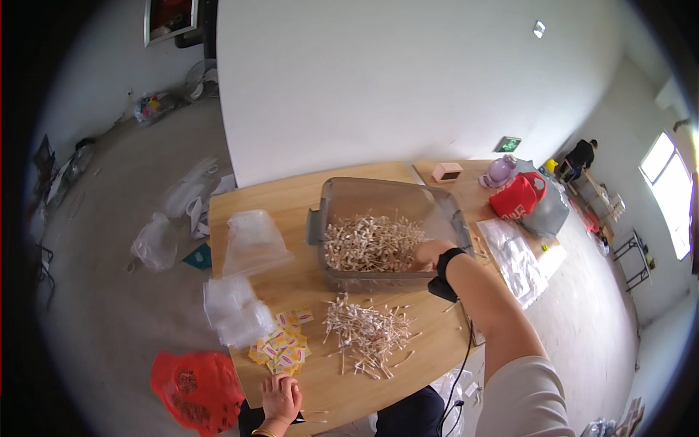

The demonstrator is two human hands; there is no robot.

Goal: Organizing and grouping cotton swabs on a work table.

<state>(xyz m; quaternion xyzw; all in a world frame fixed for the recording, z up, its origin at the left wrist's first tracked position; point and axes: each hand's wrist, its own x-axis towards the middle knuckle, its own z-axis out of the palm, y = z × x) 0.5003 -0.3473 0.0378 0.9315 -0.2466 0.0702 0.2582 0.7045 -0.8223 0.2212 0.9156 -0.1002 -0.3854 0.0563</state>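
Observation:
My right hand [428, 256] reaches down into a translucent grey plastic bin [364, 191], its fingers hidden among the cotton swabs [371, 244] heaped inside. A black band circles that wrist. On the wooden table [429, 320] in front of the bin lies a loose pile of cotton swabs [368, 331]. My left hand [280, 397] rests at the table's near edge, fingers curled and close together, just below a heap of small yellow and white printed packets [284, 346]. A couple of swabs and something small and dark show beside it; what lies under the fingers is hidden.
Clear plastic bags [237, 313] lie on the table's left side, with another bag [255, 244] behind. A red bag [196, 390] hangs low at left. At right are a red bundle [518, 195], a purple kettle-like object [499, 171] and a pink box [446, 172]. A black cable [466, 360] hangs nearby.

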